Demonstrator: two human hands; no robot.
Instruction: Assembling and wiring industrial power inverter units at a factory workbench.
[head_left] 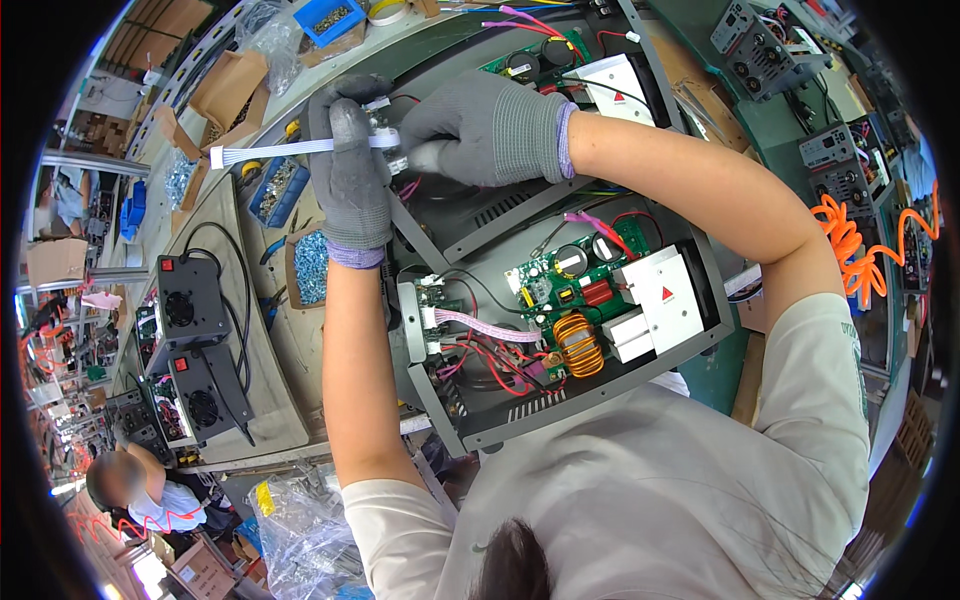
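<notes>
My left hand (350,165), in a grey glove, is closed on a flat white ribbon cable (270,151) at the front of the farther open metal case (520,212). One end of the cable sticks out leftward with a white connector (217,157); the other reaches my right fingertips. My right hand (485,130), gloved too, has its fingers curled in a pinch there; what they grip is hidden. Nearest my body lies a second open case (550,412), holding a green circuit board (545,285), a copper-wound coil (578,345) and a pinkish ribbon cable (485,324).
To the left are a box of blue small parts (308,270), a blue bin of metal parts (279,190) and two stacked black units (195,300) with cables. A blue tray (328,18) stands at the back. Coiled orange hose (850,245) hangs right. Another person (165,495) sits lower left.
</notes>
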